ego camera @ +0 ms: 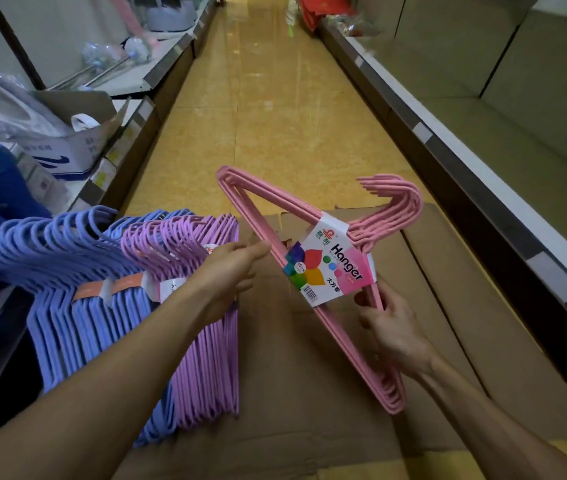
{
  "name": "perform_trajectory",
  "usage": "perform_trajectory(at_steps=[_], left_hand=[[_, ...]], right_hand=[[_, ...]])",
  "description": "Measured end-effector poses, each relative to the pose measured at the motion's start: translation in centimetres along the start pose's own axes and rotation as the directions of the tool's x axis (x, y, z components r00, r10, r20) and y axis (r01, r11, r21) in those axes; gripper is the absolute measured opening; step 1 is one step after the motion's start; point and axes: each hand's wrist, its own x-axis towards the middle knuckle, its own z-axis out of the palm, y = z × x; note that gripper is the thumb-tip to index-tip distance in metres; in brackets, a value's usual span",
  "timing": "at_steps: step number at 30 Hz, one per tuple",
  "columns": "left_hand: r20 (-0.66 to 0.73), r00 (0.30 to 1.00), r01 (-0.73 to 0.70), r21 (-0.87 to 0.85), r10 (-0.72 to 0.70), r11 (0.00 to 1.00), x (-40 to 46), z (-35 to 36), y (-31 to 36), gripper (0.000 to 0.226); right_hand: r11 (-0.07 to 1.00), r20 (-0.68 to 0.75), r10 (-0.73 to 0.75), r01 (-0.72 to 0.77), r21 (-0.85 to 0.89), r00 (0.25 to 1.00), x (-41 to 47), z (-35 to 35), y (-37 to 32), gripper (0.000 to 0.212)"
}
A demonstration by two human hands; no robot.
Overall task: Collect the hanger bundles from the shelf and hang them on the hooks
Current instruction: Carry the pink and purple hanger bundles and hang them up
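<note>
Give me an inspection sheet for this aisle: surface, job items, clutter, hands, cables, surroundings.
Surface: flattened cardboard on a yellow floor.
Job's things: pink hanger bundle with Hanger label; purple bundles and blue bundles hanging at left.
Clutter: open box on left shelf.
Hands: right hand grips the pink bundle's lower bar; left hand touches the purple bundles.
Cables: nothing seen.
Surroundings: shelving both sides; right shelf holds little.

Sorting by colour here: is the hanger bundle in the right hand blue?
No, the right hand grips a pink hanger bundle; the blue hangers hang at the left.
</note>
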Motion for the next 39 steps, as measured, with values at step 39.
perform_trajectory(at_steps=[39], left_hand=[[-0.458,0.889,-0.353,-0.687,-0.001,0.636,-38.3,-3.8,58.2,0.008]], right_hand=[[0.895,0.211,-0.379,0.415,-0.162,0.901,-18.6,-18.2,-67.0,0.033]])
